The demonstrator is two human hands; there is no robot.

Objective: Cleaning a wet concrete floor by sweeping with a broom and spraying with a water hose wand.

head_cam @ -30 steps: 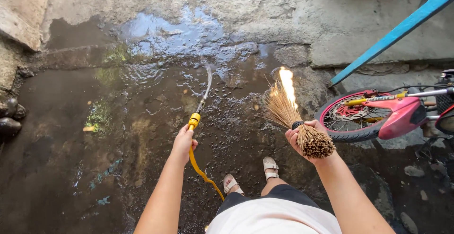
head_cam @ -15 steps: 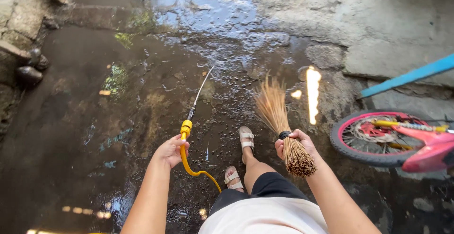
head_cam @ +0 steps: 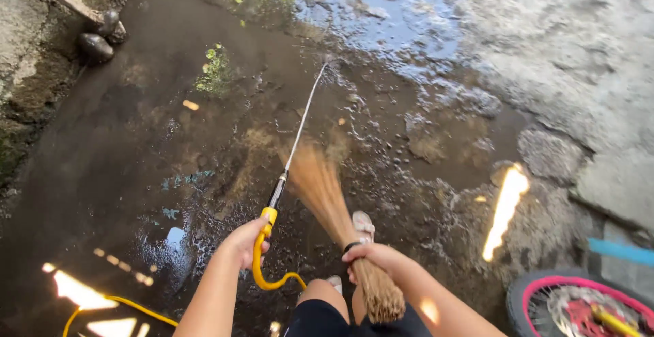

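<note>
You grip a glossy yellow rubbery hose [head_cam: 262,269] with a dark metal-looking nozzle and a dry, bristly tan stick broom [head_cam: 340,214]. The rough grey concrete floor [head_cam: 579,71] shines wet and muddy; the bicycle's black rubber tyre [head_cam: 538,282] looks matt.

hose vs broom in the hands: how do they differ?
The hose is a yellow, curved tube in the left hand, shooting a thin jet of water. The broom is a brown bundle of sticks in the right hand, with its fanned end blurred. Both point forward over wet ground.
</note>
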